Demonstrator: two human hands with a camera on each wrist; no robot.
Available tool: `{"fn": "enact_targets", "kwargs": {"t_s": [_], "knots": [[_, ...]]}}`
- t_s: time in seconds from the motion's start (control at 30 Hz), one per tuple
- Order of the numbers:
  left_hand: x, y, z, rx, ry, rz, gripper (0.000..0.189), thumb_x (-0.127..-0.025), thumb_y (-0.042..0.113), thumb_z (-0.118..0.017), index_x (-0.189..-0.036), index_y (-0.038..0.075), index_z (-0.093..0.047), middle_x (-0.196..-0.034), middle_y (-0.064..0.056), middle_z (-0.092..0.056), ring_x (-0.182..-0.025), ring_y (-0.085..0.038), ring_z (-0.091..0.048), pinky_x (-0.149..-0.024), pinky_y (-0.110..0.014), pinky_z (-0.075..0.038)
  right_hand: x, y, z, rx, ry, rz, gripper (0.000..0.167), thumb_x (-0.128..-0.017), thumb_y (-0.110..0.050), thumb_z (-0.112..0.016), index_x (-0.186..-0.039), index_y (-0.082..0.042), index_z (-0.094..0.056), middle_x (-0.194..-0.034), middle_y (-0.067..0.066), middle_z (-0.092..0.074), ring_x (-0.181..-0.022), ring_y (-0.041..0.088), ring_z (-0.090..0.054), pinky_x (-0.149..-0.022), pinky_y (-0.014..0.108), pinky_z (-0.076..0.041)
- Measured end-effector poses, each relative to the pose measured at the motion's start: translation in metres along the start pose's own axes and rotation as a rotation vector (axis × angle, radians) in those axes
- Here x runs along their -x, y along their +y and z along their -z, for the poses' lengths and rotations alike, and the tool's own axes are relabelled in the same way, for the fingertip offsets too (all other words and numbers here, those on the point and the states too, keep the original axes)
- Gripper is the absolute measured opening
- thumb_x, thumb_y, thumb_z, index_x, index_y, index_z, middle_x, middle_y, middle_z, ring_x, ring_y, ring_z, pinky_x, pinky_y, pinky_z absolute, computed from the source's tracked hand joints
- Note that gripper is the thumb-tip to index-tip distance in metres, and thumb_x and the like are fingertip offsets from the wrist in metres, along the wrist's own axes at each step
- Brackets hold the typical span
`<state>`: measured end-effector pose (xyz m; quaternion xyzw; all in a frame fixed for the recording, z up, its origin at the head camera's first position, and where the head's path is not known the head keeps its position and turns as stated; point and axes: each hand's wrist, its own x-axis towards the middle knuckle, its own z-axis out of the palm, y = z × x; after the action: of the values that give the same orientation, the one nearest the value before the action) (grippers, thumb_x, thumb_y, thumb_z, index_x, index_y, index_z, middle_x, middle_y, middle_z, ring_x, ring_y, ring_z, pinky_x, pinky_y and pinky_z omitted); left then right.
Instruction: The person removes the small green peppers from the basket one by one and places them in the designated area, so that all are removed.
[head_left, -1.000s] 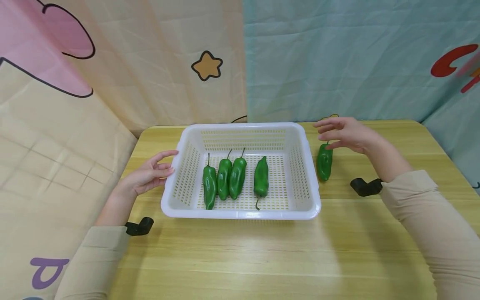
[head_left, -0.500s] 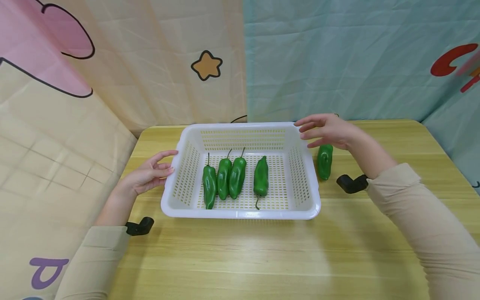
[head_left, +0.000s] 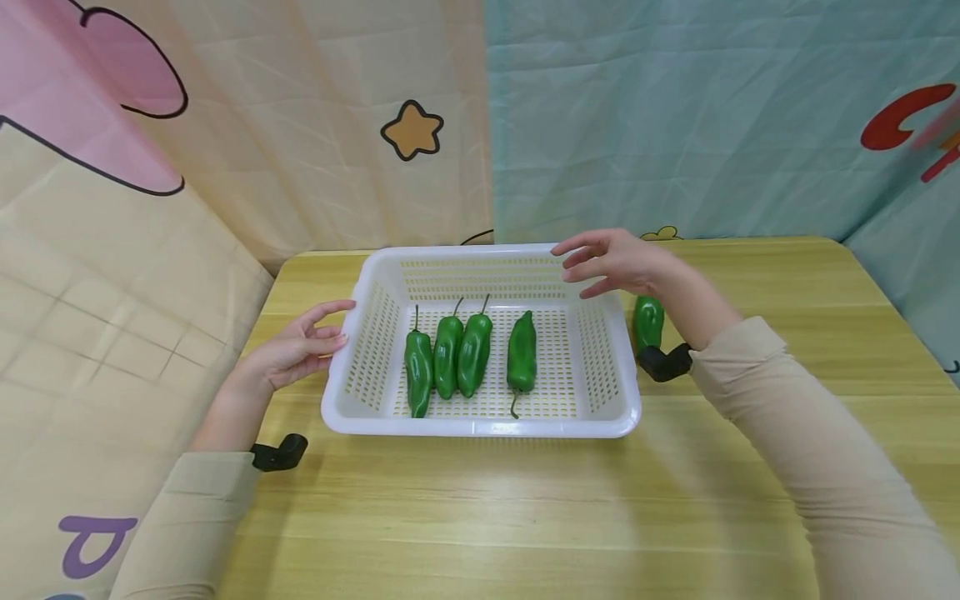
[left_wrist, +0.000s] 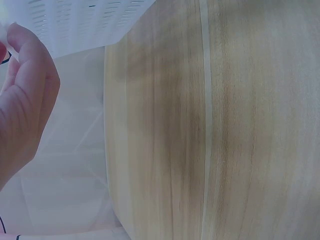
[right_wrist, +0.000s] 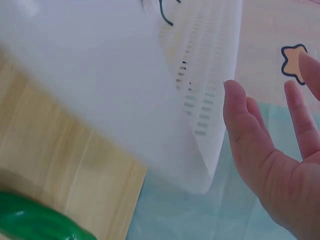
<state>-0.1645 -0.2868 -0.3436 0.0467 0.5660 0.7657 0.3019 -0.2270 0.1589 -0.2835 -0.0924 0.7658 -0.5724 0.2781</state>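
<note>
A white plastic basket (head_left: 480, 427) with slotted walls holds several green peppers (head_left: 476, 354), three side by side toward the left and one apart toward the right, its stem pointing at the near side. My left hand (head_left: 300, 354) grips the basket's left rim, thumb and fingers at its edge; the left wrist view shows the thumb (left_wrist: 32, 50) bent against the white rim. Over the far right corner hovers my right hand (head_left: 615, 262), fingers spread and nothing in them. Another green pepper (head_left: 648, 321) lies on the table right of the basket, partly hidden by the right wrist.
The basket stands on a light wooden table (head_left: 480, 517). Printed curtains (head_left: 637, 125) hang behind and to the left, close to the table's far edge. A black wrist mount (head_left: 281, 452) juts from the left sleeve, and another black mount (head_left: 664, 363) from the right.
My right hand has moved left, from above the loose pepper to over the basket's far right corner. The left hand, basket and peppers have stayed in place.
</note>
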Motion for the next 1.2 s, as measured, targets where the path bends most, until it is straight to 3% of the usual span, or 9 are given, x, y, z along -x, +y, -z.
{"fn": "enact_targets", "kwargs": {"t_s": [0.33,0.57,0.8,1.0,1.2], "knots": [[-0.001,0.000,0.000,0.003,0.001,-0.005,0.043,-0.092,-0.009,-0.047,-0.126,0.018,-0.041,-0.099,-0.010,-0.064,-0.090,-0.022,-0.065,-0.075,-0.032,-0.056,-0.018,-0.003,-0.018,-0.012,-0.027,-0.031,0.050,-0.090,-0.003,-0.059,-0.136,-0.001,-0.040,-0.132,0.022,-0.042,-0.100,0.021,-0.055,-0.089,0.046,-0.049],[0.000,0.000,0.000,0.004,0.002,-0.003,0.043,-0.093,-0.009,-0.047,-0.126,0.017,-0.040,-0.099,-0.010,-0.064,-0.090,-0.022,-0.065,-0.075,-0.032,-0.056,-0.029,0.002,-0.032,-0.054,-0.043,-0.025,0.048,-0.089,-0.002,-0.059,-0.134,0.000,-0.042,-0.118,0.016,-0.051,-0.103,0.026,-0.051,-0.086,0.045,-0.050],[0.000,0.000,-0.001,0.006,-0.004,-0.003,0.043,-0.093,-0.009,-0.046,-0.126,0.017,-0.040,-0.100,-0.011,-0.064,-0.090,-0.022,-0.065,-0.075,-0.032,-0.056,-0.038,0.021,-0.049,-0.086,-0.074,-0.075,0.050,-0.090,-0.002,-0.058,-0.136,0.000,-0.040,-0.128,0.023,-0.045,-0.114,0.035,-0.045,-0.087,0.048,-0.049],[0.000,0.000,-0.001,0.006,-0.008,-0.004,0.043,-0.093,-0.009,-0.047,-0.126,0.017,-0.040,-0.100,-0.011,-0.064,-0.090,-0.022,-0.065,-0.074,-0.032,-0.056,-0.042,0.032,-0.056,-0.075,-0.054,-0.127,0.051,-0.088,-0.003,-0.061,-0.136,-0.001,-0.042,-0.112,0.013,-0.055,-0.101,0.030,-0.051,-0.083,0.045,-0.051],[0.000,0.000,-0.002,0.012,-0.012,-0.002,0.043,-0.093,-0.010,-0.046,-0.126,0.017,-0.041,-0.100,-0.011,-0.064,-0.090,-0.022,-0.065,-0.075,-0.032,-0.056,-0.044,0.037,-0.055,-0.055,-0.052,-0.165,0.051,-0.088,-0.002,-0.060,-0.136,-0.001,-0.042,-0.121,0.016,-0.050,-0.103,0.030,-0.050,-0.082,0.044,-0.052]]}}
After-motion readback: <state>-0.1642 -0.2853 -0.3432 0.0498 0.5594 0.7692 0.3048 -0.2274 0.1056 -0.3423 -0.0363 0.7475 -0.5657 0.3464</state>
